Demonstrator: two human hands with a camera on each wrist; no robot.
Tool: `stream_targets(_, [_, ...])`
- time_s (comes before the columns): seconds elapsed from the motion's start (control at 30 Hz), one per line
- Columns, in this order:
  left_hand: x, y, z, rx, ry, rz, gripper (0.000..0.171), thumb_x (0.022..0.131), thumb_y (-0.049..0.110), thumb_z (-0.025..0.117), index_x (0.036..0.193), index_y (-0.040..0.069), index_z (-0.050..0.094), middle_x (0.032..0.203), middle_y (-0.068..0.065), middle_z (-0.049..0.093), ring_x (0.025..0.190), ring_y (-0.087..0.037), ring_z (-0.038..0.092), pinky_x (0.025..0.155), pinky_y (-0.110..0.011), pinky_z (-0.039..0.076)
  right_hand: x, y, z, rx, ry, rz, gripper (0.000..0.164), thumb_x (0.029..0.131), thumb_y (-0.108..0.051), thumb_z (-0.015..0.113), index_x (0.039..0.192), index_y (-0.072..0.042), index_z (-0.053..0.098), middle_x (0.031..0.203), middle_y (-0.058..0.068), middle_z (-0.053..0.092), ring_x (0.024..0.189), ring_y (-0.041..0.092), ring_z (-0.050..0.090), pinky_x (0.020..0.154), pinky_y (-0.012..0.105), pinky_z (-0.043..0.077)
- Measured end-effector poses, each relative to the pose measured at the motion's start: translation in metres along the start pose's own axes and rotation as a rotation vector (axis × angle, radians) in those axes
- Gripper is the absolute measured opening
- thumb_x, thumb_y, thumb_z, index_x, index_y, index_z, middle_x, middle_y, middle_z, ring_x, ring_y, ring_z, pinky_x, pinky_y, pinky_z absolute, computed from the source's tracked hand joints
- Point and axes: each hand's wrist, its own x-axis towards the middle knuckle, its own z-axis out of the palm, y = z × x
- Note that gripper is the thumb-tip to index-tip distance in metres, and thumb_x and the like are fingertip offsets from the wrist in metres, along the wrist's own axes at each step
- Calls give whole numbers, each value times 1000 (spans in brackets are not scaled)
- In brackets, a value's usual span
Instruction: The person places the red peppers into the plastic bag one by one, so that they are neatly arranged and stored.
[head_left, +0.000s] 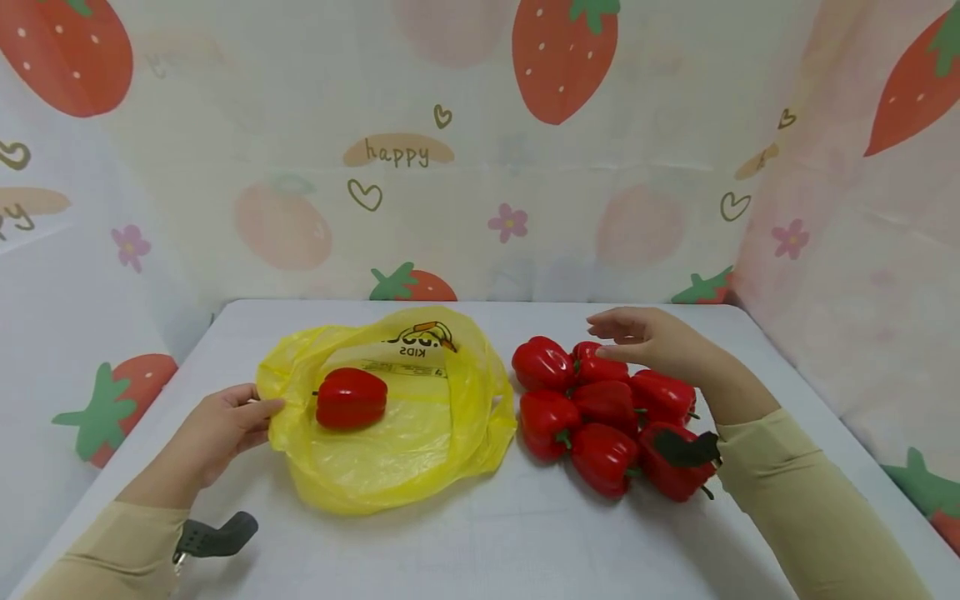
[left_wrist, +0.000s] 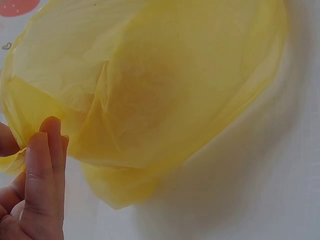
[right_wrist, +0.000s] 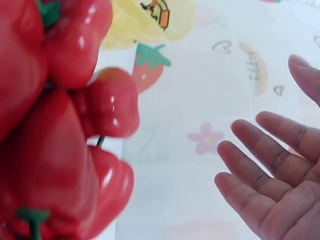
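Observation:
My left hand (head_left: 221, 433) pinches the left rim of a yellow plastic bag (head_left: 405, 492), thumb against fingers, as the left wrist view also shows. The bag lies with its mouth spread wide, and one red bell pepper (head_left: 351, 400) rests inside it toward the left. Through the bag's wall in the left wrist view only a faint darker patch shows. Over the back of a pile of red bell peppers (head_left: 603, 458) hovers my right hand (head_left: 656, 342). Its fingers are spread and hold nothing; the right wrist view shows the bare palm beside the peppers (right_wrist: 55, 150).
A white table (head_left: 480, 550) carries the bag and the pile, which lie side by side with a narrow gap. Cloth walls (head_left: 480, 200) printed with strawberries, hearts and flowers stand behind and at both sides. Dark straps (head_left: 217, 537) stick out from the wrists.

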Motion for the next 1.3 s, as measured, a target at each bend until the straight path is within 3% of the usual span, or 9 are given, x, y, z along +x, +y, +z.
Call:
stream_targets(0.43, [1,3,1,4,3,1,69,87,45,57,136,1,36,120,-13,53,89,-14,59,80,-22,51,-41,32,-13,-77,57,32,52,85,-33,64,130,-12,49,123,11,57,115,34,50,92,47,45])
stream_targets(0.6, [0,4,1,3,-6,13,68,87,44,56,136,0,36,120,-13,53,89,-13,59,80,-23,51,-56,40,-12,-45,56,73,54,84,-32,65,130,-10,48,124,15,55,116,37,49,88,47,47])
stream_targets(0.83, [1,4,0,0,-14,8,67,88,42,56,135,0,37,120,-13,53,89,-13,59,79,-23,52,-70,54,-6,25,39,108,55,84,-29,65,130,-7,47,122,18,55,109,35,53,79,39,53])
stream_targets(1.3, [1,2,2,-1,-13,1,68,88,42,56,137,-1,35,121,-14,53,89,-12,60,79,-24,52,-88,72,13,94,16,157,54,82,-26,68,128,-6,49,122,17,54,114,39,47,76,33,53])
